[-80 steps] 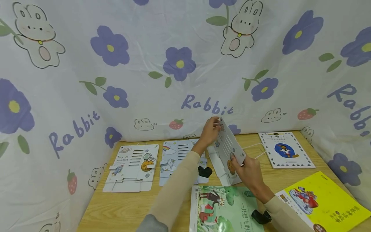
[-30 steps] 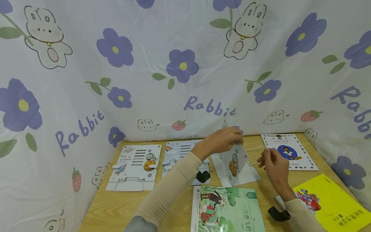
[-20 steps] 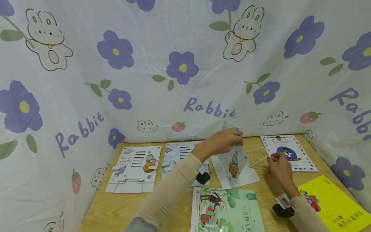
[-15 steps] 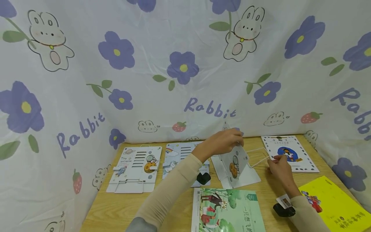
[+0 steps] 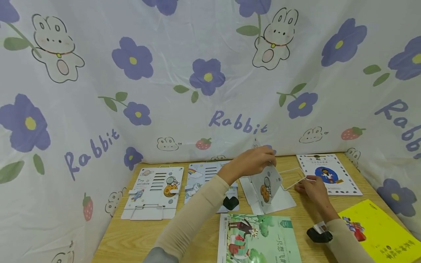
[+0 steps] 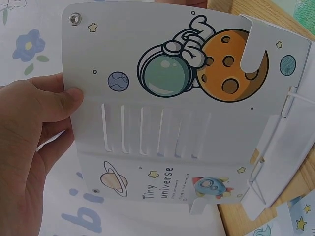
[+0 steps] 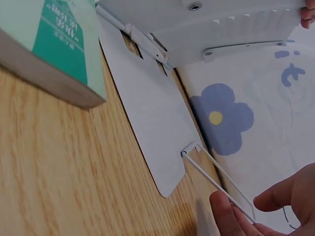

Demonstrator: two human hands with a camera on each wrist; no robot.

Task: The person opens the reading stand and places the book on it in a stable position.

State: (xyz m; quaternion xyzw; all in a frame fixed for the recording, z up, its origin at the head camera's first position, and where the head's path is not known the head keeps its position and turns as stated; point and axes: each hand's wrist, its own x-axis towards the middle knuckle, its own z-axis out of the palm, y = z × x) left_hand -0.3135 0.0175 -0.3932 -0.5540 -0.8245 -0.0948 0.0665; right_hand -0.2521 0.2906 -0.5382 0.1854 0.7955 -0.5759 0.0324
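Note:
A white book stand (image 5: 270,184) with an astronaut and planet print stands opened out at the back of the table, its panel raised and tilted over a flat white base (image 5: 279,201). My left hand (image 5: 251,160) pinches the panel's top edge; in the left wrist view, the thumb (image 6: 74,98) lies on the printed face and the fingers go behind it. To the right, a bent white wire leg (image 5: 294,180) sticks out from the base. My right hand (image 5: 314,188) holds its far end, the wire (image 7: 216,184) passing between thumb and fingers in the right wrist view.
Two more printed book stands, a "Tiny universe" one (image 5: 154,190) and a unicorn one (image 5: 194,182), lie to the left. A green book (image 5: 260,237) lies in front, a white book (image 5: 329,175) and a yellow book (image 5: 381,230) at right. Behind hangs a flowered curtain (image 5: 164,91).
My right hand has left the panel's lower edge and moved right to the wire leg. My left hand has shifted right along the panel, then stayed there. The panel remains raised.

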